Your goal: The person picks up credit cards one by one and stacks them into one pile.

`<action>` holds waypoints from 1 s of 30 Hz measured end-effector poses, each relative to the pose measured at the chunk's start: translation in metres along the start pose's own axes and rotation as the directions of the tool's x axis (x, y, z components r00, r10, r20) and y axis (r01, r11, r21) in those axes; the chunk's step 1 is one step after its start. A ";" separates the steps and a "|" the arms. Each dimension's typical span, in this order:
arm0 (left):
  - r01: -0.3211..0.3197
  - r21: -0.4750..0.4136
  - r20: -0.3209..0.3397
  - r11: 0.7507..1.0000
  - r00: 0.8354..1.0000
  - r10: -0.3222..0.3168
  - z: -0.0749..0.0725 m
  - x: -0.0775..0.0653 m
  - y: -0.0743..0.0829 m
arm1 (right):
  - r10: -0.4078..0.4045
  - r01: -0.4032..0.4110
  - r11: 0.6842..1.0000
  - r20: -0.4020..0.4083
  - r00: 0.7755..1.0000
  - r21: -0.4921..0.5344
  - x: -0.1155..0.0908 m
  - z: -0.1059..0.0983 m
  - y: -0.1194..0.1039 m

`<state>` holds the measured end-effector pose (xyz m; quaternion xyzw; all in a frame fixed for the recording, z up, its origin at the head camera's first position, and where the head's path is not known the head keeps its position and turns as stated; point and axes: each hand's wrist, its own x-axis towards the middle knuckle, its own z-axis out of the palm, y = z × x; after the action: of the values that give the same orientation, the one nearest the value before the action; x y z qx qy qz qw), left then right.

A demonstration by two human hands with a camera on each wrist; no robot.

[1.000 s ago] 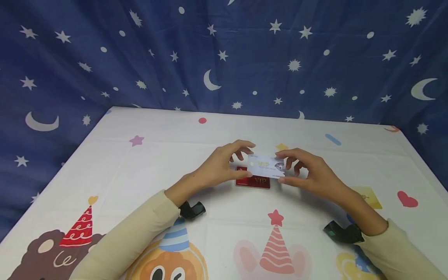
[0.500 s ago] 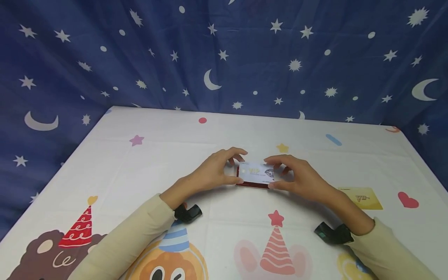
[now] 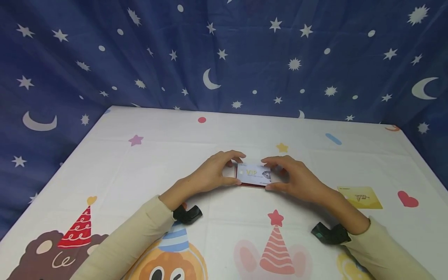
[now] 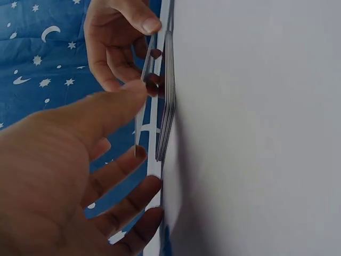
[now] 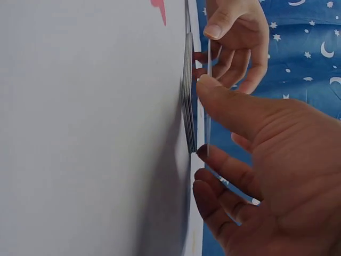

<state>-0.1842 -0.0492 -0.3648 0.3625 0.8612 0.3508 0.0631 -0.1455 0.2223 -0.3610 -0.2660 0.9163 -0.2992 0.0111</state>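
Note:
A white VIP card (image 3: pixel 254 174) is pinched by its edges between my two hands. My left hand (image 3: pixel 209 173) grips its left end between thumb and fingers. At the right end, the thumb and fingers of my right hand (image 3: pixel 298 177) hold it the same way. Just beneath lies a neat stack of cards (image 4: pixel 169 101) on the table, its top card dark red where a strip shows in the head view. Both wrist views show a narrow gap between the held card (image 5: pixel 208 120) and the stack.
A gold VIP card (image 3: pixel 361 197) lies flat on the table, near my right forearm. The white tablecloth (image 3: pixel 168 155) has printed cartoon figures and shapes. Behind the table hangs a blue curtain (image 3: pixel 245 50) with stars and moons.
Both hands have carried the white card down and to the left, over the stack, so it now covers most of the red card. The gold card has come into fuller view.

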 end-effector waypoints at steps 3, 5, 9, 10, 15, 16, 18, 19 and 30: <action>-0.001 0.000 0.001 1.000 1.000 0.001 0.001 0.000 0.000 | 0.002 -0.002 1.000 0.006 1.000 -0.012 -0.001 0.000 -0.001; 0.003 0.002 0.004 1.000 1.000 -0.003 0.002 0.000 0.000 | 0.001 -0.001 1.000 0.010 1.000 -0.016 -0.001 0.000 -0.001; 0.017 -0.001 0.010 1.000 1.000 -0.017 0.002 -0.001 0.001 | 0.007 -0.007 1.000 0.011 1.000 -0.019 -0.001 0.001 -0.001; 0.017 -0.003 0.010 1.000 1.000 -0.017 0.002 -0.001 0.001 | 0.005 -0.005 1.000 0.009 1.000 -0.017 -0.001 0.002 -0.001; 0.018 -0.009 0.007 1.000 1.000 -0.018 0.004 -0.003 -0.001 | -0.008 0.008 1.000 -0.004 1.000 -0.020 -0.003 0.004 0.000; 0.017 -0.010 0.005 1.000 1.000 -0.017 0.004 -0.003 -0.001 | -0.007 0.007 1.000 -0.005 1.000 -0.020 -0.003 0.005 0.000; 0.016 -0.008 0.001 1.000 1.000 -0.016 0.005 -0.003 -0.002 | -0.002 0.002 1.000 -0.006 1.000 -0.021 -0.003 0.005 0.000; 0.016 -0.005 -0.001 1.000 1.000 -0.016 0.005 -0.004 -0.002 | 0.002 -0.002 1.000 -0.005 1.000 -0.022 -0.004 0.006 0.000; -0.026 0.061 -0.012 0.998 1.000 0.027 0.009 -0.003 -0.003 | 0.018 -0.017 1.000 0.003 1.000 -0.021 -0.003 0.006 0.000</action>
<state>-0.1810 -0.0477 -0.3742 0.3734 0.8670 0.3273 0.0420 -0.1416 0.2204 -0.3662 -0.2586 0.9216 -0.2892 0.0126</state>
